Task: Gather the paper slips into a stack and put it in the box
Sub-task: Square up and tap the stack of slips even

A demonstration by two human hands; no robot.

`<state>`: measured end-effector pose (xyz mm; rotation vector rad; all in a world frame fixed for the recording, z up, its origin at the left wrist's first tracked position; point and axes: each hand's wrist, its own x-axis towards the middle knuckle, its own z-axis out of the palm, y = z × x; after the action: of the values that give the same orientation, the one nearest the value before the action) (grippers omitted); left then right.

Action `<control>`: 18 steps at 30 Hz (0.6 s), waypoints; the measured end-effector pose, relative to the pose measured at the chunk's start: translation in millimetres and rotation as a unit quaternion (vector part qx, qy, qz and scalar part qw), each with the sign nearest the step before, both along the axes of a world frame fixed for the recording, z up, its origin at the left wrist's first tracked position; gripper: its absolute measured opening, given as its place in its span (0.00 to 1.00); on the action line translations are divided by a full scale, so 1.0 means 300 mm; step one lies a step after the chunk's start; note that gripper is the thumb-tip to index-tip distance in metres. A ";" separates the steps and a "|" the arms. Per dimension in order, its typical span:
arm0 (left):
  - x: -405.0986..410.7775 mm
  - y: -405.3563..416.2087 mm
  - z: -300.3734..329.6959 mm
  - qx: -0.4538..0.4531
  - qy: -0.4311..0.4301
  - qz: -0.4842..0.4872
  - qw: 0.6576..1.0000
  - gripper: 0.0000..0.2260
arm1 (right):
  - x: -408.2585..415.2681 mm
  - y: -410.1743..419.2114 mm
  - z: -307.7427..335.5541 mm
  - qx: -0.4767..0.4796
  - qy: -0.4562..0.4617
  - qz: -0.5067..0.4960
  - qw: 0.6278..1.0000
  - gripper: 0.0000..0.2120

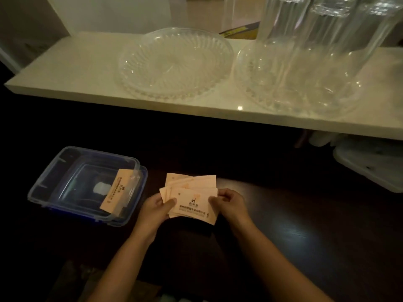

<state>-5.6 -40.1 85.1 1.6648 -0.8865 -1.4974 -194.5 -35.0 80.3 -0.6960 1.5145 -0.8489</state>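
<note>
both hands, left and right, pinch one fanned stack of slips (several, uncountable); one slip lies in one box.

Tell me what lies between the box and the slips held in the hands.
Head view: nothing but bare dark tabletop between the box and the fanned slips that the left hand and right hand hold.

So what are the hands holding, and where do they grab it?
A fanned bunch of paper slips. The left hand pinches its left edge and the right hand pinches its right edge.
</note>
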 end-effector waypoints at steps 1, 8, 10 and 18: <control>0.013 -0.038 0.000 -0.006 -0.022 -0.009 1.000 0.08 | 0.030 -0.026 -0.005 0.004 0.020 -0.009 1.000 0.04; 0.046 -0.210 -0.047 0.016 -0.163 -0.096 0.982 0.12 | 0.111 -0.135 -0.078 0.045 0.133 -0.049 0.989 0.07; 0.053 -0.227 -0.071 0.027 -0.184 -0.110 0.976 0.14 | 0.113 -0.146 -0.100 0.048 0.159 -0.044 0.985 0.05; 0.072 -0.268 -0.094 0.042 -0.132 -0.125 0.982 0.20 | 0.086 -0.158 -0.133 0.012 0.257 -0.005 0.966 0.20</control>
<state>15.9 -120.6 57.0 1.9017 -1.2288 -1.5144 -168.6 -82.3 40.4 -0.9397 1.9862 -0.6820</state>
